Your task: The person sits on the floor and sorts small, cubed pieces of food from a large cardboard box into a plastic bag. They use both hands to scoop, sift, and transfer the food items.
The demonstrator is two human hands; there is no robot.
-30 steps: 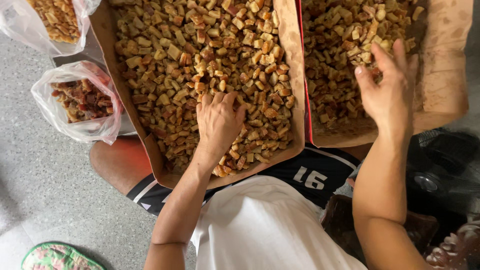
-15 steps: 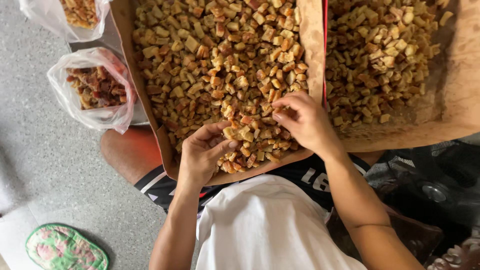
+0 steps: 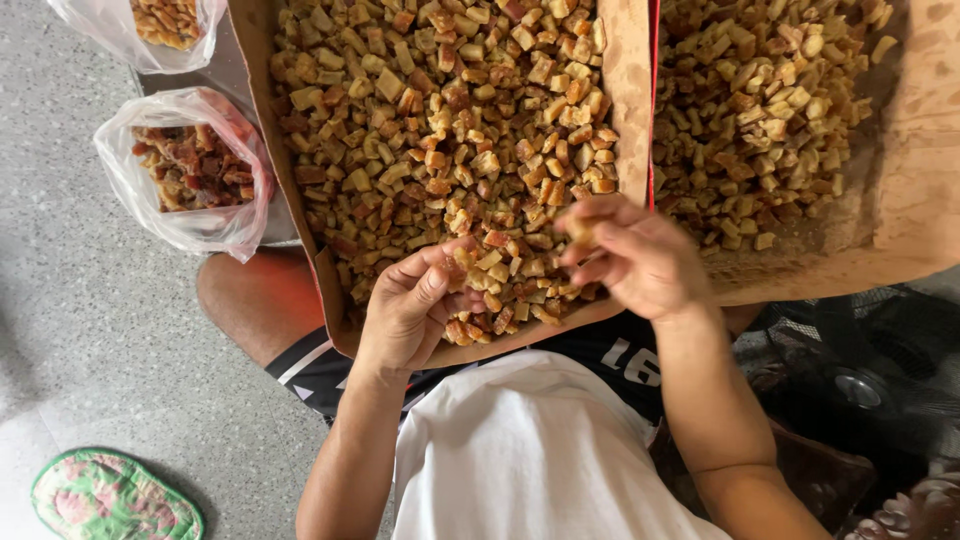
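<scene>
A brown paper-lined tray [image 3: 628, 110] full of small golden-brown fried cubes [image 3: 440, 130] rests across my lap. My left hand [image 3: 410, 310] is cupped palm-up at the tray's near edge, with a few cubes against its fingers. My right hand [image 3: 635, 255] hovers just right of it over the same edge, fingertips pinched on one pale cube [image 3: 580, 232]. A second lined tray [image 3: 915, 190] of paler cubes [image 3: 760, 120] lies to the right.
Two clear plastic bags sit on the left: one [image 3: 190, 170] with darker reddish pieces, another [image 3: 160, 25] at the top edge. A patterned slipper [image 3: 110, 498] lies on the grey floor at the lower left. A dark fan [image 3: 860, 385] is at the lower right.
My right hand came from the right-hand tray over to the left tray's near edge and pinched a cube. My left hand turned from palm-down in the pile to cupped palm-up.
</scene>
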